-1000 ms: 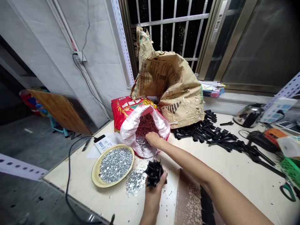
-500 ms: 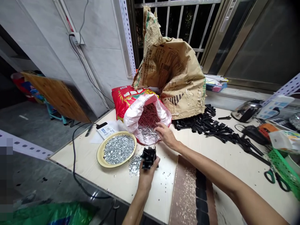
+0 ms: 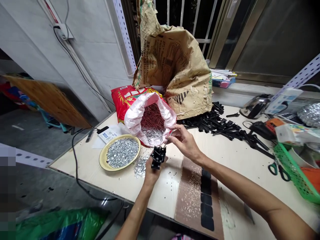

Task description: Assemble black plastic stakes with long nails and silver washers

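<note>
My left hand is closed around a bundle of black plastic parts, holding them above the table just in front of the sack. Thin silver pins stick up from the top of the bundle. My right hand pinches a thin nail-like rod with a reddish part, close to the bundle and beside the sack's rim. The pink-white lined sack lies with its mouth toward me, full of thin reddish rods with silver ends.
A yellow dish of small metal washers stands left, with loose washers beside it. A brown paper sack stands behind. Black plastic parts are heaped right, near scissors and a green basket. A brown board lies in front.
My right hand has drawn back from the sack's mouth toward the bundle, its fingers now pinching a rod. My left hand still holds the black parts. The camera view has shifted.
</note>
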### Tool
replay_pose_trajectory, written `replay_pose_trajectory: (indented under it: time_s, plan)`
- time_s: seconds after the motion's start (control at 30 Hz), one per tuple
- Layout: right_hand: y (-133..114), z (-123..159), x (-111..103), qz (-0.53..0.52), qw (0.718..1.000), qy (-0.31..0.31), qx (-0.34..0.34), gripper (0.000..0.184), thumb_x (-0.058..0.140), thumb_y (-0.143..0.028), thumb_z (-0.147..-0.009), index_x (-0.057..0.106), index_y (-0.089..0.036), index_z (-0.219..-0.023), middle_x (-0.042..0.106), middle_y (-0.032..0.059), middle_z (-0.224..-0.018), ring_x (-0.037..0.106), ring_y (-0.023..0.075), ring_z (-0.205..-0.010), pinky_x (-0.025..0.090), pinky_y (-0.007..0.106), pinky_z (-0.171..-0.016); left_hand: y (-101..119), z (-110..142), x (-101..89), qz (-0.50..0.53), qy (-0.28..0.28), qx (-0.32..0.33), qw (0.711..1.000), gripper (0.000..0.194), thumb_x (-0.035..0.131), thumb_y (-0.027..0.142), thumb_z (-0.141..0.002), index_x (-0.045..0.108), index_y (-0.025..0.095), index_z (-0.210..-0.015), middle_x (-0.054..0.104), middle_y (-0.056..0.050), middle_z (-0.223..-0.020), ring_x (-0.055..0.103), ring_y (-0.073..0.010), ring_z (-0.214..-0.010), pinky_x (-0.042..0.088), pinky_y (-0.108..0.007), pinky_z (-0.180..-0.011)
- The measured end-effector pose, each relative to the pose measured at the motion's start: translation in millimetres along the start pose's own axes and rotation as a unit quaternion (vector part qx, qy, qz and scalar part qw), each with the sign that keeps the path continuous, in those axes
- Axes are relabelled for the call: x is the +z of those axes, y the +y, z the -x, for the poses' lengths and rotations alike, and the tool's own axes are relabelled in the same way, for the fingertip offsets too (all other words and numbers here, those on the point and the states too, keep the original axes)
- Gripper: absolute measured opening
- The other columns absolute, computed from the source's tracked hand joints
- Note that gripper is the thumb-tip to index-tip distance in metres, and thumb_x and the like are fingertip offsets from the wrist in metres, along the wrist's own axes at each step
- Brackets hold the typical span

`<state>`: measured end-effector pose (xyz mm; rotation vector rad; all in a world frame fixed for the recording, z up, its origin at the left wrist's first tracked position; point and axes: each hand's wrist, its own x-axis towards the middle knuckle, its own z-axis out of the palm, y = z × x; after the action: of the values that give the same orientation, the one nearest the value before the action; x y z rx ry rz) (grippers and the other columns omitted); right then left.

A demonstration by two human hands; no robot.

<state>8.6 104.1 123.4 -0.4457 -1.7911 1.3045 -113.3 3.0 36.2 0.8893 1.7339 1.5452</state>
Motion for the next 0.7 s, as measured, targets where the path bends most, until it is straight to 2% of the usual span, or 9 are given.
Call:
replay_pose_trajectory:
  time_s: [0.2, 0.27, 0.33, 0.43, 0.53, 0.6, 0.7]
  plan:
    - [7.7, 1.4, -2.9, -0.034, 0.999, -0.006, 0.0, 0.028, 0.055, -0.032, -0.087, 0.048, -0.022, -0.112, 0.061, -0.002, -0.079, 0.065, 0.0131, -0.074, 0.055, 0.031, -0.073, 2.4, -3.9, -1.2, -0.046, -0.021, 0.05, 0.997, 0.03, 0.073, 0.032, -0.061, 0.065, 0.016, -0.086, 0.069, -0.005, -0.083, 0.064, -0.0219, -0.078, 0.05, -0.034, -0.072]
    - [1.4, -0.7, -8.6, -0.002, 1.0, -0.009, -0.005, 0.029, 0.05, -0.03, -0.09, 0.049, -0.022, -0.118, 0.06, -0.0014, -0.081, 0.062, 0.0112, -0.071, 0.053, 0.028, -0.07, 2.2, -5.1, -4.1, -0.073, -0.021, 0.065, 0.995, 0.025, 0.072, 0.03, -0.063, 0.064, 0.016, -0.082, 0.068, -0.004, -0.08, 0.063, -0.0214, -0.077, 0.049, -0.033, -0.071]
    - [-6.6, -3.5, -16.1, 0.081, 0.996, -0.044, -0.001, 0.027, 0.05, -0.027, -0.09, 0.054, -0.02, -0.116, 0.061, -0.0005, -0.081, 0.058, 0.01, -0.068, 0.049, 0.024, -0.065, 3.0, -5.7, -8.3, -0.118, -0.018, 0.078, 0.99, 0.018, 0.069, 0.027, -0.065, 0.063, 0.017, -0.078, 0.067, -0.001, -0.075, 0.062, -0.0201, -0.074, 0.047, -0.031, -0.069]
    - [-14.0, -8.5, -25.6, 0.202, 0.963, -0.179, -0.009, 0.012, 0.056, -0.022, -0.086, 0.065, -0.015, -0.092, 0.063, 0.0011, -0.078, 0.057, 0.0103, -0.069, 0.044, 0.022, -0.065, 7.7, -4.3, -14.2, -0.192, -0.021, 0.101, 0.976, 0.01, 0.059, 0.021, -0.071, 0.06, 0.018, -0.08, 0.063, 0.002, -0.07, 0.059, -0.0173, -0.068, 0.043, -0.028, -0.064]
    - [-12.2, -12.2, -27.4, 0.283, 0.913, -0.292, -0.041, 0.01, 0.059, -0.016, -0.083, 0.065, -0.013, -0.076, 0.062, 0.0035, -0.077, 0.056, 0.0111, -0.07, 0.042, 0.022, -0.065, 16.1, 0.3, -16.2, -0.262, -0.038, 0.133, 0.955, 0.009, 0.05, 0.019, -0.075, 0.057, 0.019, -0.08, 0.062, 0.0, -0.072, 0.057, -0.017, -0.068, 0.04, -0.028, -0.063]
    - [-9.0, -12.5, -24.0, 0.329, 0.893, -0.305, -0.046, 0.006, 0.057, -0.012, -0.081, 0.064, -0.013, -0.081, 0.061, 0.0033, -0.076, 0.054, 0.0113, -0.068, 0.04, 0.022, -0.064, 21.8, 3.4, -15.5, -0.282, -0.049, 0.163, 0.944, 0.011, 0.047, 0.019, -0.076, 0.057, 0.019, -0.081, 0.063, -0.002, -0.077, 0.057, -0.0184, -0.073, 0.04, -0.029, -0.066]
    - [-9.2, -9.6, -15.4, 0.351, 0.888, -0.296, -0.02, 0.026, 0.052, -0.01, -0.082, 0.055, -0.013, -0.108, 0.061, 0.0027, -0.079, 0.054, 0.0122, -0.067, 0.041, 0.023, -0.063, 26.3, 4.8, -14.7, -0.28, -0.052, 0.179, 0.942, 0.014, 0.046, 0.019, -0.077, 0.058, 0.018, -0.084, 0.064, -0.004, -0.08, 0.058, -0.02, -0.077, 0.041, -0.03, -0.067]
